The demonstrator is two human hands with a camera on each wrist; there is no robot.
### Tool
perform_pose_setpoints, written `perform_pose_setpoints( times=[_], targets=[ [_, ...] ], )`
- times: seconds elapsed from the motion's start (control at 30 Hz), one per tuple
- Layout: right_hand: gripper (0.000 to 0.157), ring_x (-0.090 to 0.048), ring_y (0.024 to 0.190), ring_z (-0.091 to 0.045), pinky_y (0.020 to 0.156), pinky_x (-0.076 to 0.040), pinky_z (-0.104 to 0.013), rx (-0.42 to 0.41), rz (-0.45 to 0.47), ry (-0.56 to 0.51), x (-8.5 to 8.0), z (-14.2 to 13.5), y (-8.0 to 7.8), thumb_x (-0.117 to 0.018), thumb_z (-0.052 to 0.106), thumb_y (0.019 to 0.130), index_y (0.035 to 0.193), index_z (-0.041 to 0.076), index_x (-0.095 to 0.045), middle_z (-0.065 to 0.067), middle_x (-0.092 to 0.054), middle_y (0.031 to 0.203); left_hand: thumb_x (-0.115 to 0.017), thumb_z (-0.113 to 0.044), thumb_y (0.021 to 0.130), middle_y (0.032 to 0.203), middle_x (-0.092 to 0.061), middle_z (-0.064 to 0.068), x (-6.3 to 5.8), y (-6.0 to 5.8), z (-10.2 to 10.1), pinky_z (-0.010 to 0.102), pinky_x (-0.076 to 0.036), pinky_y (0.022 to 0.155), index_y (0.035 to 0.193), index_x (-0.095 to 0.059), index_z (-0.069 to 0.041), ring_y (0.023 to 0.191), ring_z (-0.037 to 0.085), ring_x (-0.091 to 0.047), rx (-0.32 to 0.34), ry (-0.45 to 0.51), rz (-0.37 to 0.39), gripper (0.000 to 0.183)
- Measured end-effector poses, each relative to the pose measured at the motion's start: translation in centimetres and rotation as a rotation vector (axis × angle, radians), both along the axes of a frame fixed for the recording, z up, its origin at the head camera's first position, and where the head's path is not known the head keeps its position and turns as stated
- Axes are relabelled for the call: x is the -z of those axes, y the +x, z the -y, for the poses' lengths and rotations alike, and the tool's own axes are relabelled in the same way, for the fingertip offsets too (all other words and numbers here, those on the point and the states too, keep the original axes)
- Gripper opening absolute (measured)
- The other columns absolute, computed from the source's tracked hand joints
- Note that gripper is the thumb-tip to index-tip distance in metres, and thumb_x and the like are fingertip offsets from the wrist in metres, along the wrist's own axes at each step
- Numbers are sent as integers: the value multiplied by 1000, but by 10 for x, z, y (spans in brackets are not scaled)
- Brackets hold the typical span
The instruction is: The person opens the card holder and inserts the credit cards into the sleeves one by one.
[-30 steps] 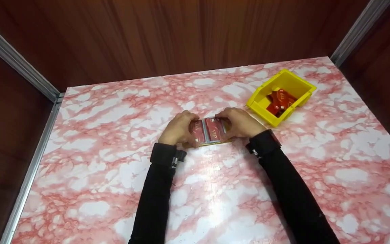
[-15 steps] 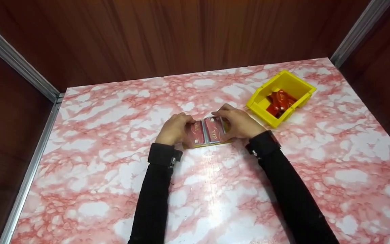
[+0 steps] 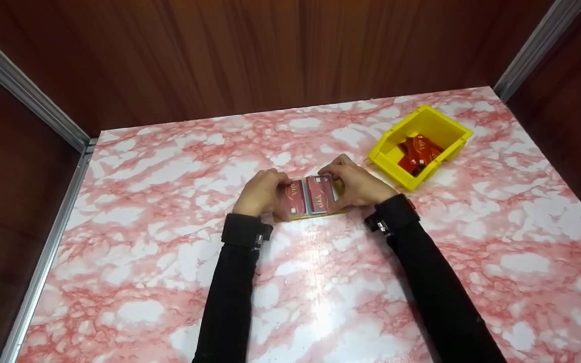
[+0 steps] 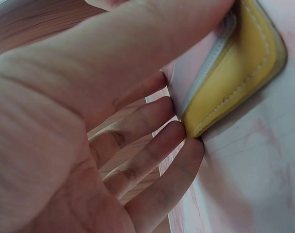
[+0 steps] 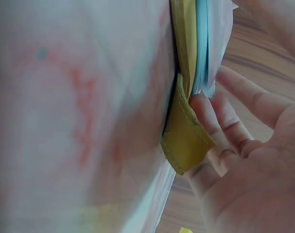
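Note:
An opened yellow card holder [image 4: 256, 63] with white stitching lies on the table under both hands. Its clear sleeves hold two red cards lettered VIP, a left card [image 3: 294, 195] and a right card [image 3: 320, 194]. My left hand [image 3: 260, 194] grips the holder's left end, thumb along the near side and fingertips at the far edge. At the other end, my right hand [image 3: 358, 184] holds the sleeves between thumb and fingers. The right wrist view shows a stack of clear sleeves [image 5: 210, 43] above the cover, with a yellow tab [image 5: 187, 141] beside the fingers.
A yellow bin [image 3: 442, 126] stands at the back right, holding several red cards [image 3: 421, 151]. The table [image 3: 169, 282] has a pink and white marbled top. Wood-grain panels [image 3: 250, 55] rise behind it and at both sides.
My left hand has shifted slightly left, uncovering more of the left card. The right fingers have risen a little at the far edge. The bin and card holder stay in place.

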State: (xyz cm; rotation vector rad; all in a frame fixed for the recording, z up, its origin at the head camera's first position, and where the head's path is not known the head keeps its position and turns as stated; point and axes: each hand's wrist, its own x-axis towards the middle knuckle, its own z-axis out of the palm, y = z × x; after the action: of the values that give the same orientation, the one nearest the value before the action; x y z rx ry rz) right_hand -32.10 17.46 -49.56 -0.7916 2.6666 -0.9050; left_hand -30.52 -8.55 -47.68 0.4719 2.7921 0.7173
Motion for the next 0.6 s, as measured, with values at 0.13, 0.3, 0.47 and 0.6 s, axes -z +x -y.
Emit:
perform_pose_setpoints(
  times=[0.13, 0.3, 0.47, 0.6],
  targets=[
    [84, -52, 120, -31, 106, -47, -47, 9, 19, -20, -1, -2, -1, -99, 23, 67, 140, 12, -60, -12, -46, 132, -102, -10, 52, 125, -66, 9, -1, -1, -2, 41, -46, 109, 130, -71, -11, 121, 30, -55, -1, -12, 12, 84],
    [84, -53, 122, -31, 107, -47, -48, 13, 32, -38, -3, -1, -1, -100, 23, 66, 140, 12, -61, -11, -48, 130, -102, -10, 52, 125, -66, 8, -2, -1, -2, 41, -46, 109, 131, -71, -11, 121, 30, -54, -3, -15, 12, 85],
    [80, -51, 128, -33, 112, -44, -48, 23, 54, -61, -1, 1, -1, -100, 19, 66, 135, 11, -60, -11, -45, 130, -102, -11, 51, 123, -66, 9, -1, 0, -1, 41, -46, 109, 129, -72, -11, 120, 31, -55, 5, -16, 2, 84],
    [79, -52, 127, -34, 113, -43, -48, 31, 85, -73, 1, 2, -1, -100, 19, 66, 133, 10, -60, -12, -44, 129, -102, -11, 50, 122, -67, 9, 0, 0, -1, 41, -46, 109, 128, -72, -10, 120, 31, -55, 6, -20, -3, 83]
  ],
)
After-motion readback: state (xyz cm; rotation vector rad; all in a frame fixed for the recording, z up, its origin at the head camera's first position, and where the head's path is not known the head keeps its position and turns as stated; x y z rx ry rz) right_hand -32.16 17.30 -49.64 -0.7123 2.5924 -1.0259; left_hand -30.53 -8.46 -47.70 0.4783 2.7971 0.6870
